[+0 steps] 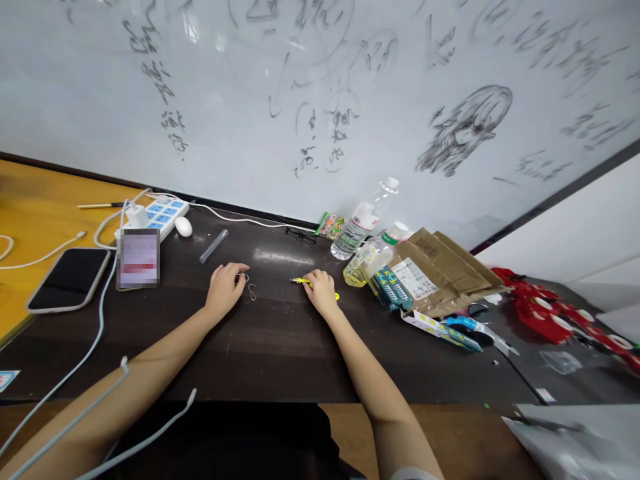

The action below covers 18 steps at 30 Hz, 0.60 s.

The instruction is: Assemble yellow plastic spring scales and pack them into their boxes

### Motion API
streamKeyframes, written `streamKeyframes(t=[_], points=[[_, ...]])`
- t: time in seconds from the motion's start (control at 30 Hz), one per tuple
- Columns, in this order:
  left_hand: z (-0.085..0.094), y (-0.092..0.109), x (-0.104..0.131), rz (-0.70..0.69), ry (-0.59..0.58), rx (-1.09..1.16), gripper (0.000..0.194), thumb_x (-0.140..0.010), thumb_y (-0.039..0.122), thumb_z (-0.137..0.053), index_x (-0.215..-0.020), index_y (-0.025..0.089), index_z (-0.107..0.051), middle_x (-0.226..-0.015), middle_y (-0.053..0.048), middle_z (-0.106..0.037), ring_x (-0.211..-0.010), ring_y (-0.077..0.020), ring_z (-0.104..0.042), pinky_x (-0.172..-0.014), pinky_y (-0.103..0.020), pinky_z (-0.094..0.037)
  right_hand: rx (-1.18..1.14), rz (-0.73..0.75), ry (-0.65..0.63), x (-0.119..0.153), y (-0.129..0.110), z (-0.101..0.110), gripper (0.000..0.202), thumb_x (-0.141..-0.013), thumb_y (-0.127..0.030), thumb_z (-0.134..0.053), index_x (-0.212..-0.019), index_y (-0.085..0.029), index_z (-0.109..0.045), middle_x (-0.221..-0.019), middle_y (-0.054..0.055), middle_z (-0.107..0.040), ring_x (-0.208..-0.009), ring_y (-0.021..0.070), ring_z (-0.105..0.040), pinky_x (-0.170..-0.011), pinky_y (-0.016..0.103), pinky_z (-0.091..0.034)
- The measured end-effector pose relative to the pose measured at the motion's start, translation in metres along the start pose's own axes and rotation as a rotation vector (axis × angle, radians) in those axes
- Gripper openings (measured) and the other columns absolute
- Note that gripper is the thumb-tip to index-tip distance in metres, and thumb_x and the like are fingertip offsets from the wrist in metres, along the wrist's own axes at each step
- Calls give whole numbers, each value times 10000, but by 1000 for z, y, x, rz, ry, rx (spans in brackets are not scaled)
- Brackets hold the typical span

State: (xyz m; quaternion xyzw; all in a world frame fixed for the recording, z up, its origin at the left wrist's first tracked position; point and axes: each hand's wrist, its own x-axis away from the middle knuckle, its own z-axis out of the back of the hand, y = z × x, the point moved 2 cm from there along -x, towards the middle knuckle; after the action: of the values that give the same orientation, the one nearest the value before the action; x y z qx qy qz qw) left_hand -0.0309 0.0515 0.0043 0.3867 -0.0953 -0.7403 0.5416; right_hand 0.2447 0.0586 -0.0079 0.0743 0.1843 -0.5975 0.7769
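My left hand is on the dark tabletop, its fingers curled around one end of a thin bent wire. The wire's hooked, looped part sticks out to the right of the fingertips. To the right, my right hand lies over a slim yellow tool with its fingers closed around the middle. The tool's narrow dark tip points left, and its rounded yellow end shows beside my wrist. My palm covers the rest, so its exact kind is hidden.
Left: a clear tube, white mouse, power strip, two phones and loose white cables, some crossing my left forearm. Right: a water bottle, yellow-liquid bottle, cardboard box and scissors. A whiteboard stands behind.
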Motion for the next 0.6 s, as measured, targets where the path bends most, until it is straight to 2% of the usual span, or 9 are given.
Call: streamKeyframes(t=[0.07, 0.17, 0.33, 0.4, 0.5, 0.6], points=[[-3, 5, 1, -48, -26, 14, 251, -869, 223, -398, -1017, 205, -600, -1047, -59, -661, -997, -211, -591, -1060, -469, -273, -3, 39, 24, -1, 1, 2, 139, -888, -240, -508, -904, -200, -640, -928, 85, -612, -928, 233, -496, -864, 385, -357], [-7, 13, 3, -140, -87, 62, 245, -886, 260, -410, -1022, 208, -606, -1033, -54, -659, -993, -202, -589, -1066, -454, -272, -64, 134, 73, 2, -6, 14, 162, -908, -233, -480, -910, -202, -639, -901, 70, -624, -915, 213, -505, -904, 381, -340], [-12, 27, 12, -261, -238, 184, 405, -865, 413, -512, -1227, 232, -537, -1050, -56, -644, -982, -209, -584, -915, -365, -422, -221, 314, 67, 14, -45, 25, 232, -934, -311, -447, -974, -213, -654, -901, 69, -650, -881, 200, -527, -811, 332, -381], [-15, 32, 15, -297, -307, 204, 336, -892, 411, -470, -1150, 234, -594, -993, -50, -659, -926, -200, -595, -884, -355, -433, -309, 350, 41, 17, -59, 24, 230, -925, -338, -468, -969, -225, -664, -862, 58, -652, -834, 188, -536, -774, 316, -392], [-15, 34, 16, -282, -334, 251, 305, -919, 393, -415, -1008, 223, -652, -926, -47, -672, -886, -192, -600, -853, -342, -445, -508, 289, 38, 18, -62, 21, 215, -886, -373, -537, -885, -214, -681, -774, 37, -640, -746, 165, -540, -710, 289, -414], [-14, 29, 14, -223, -315, 347, 296, -912, 375, -429, -1025, 214, -650, -964, -49, -674, -887, -185, -611, -829, -325, -463, -699, 106, 54, 19, -47, 21, 228, -831, -397, -597, -805, -189, -687, -671, 12, -584, -616, 134, -505, -588, 255, -413]])
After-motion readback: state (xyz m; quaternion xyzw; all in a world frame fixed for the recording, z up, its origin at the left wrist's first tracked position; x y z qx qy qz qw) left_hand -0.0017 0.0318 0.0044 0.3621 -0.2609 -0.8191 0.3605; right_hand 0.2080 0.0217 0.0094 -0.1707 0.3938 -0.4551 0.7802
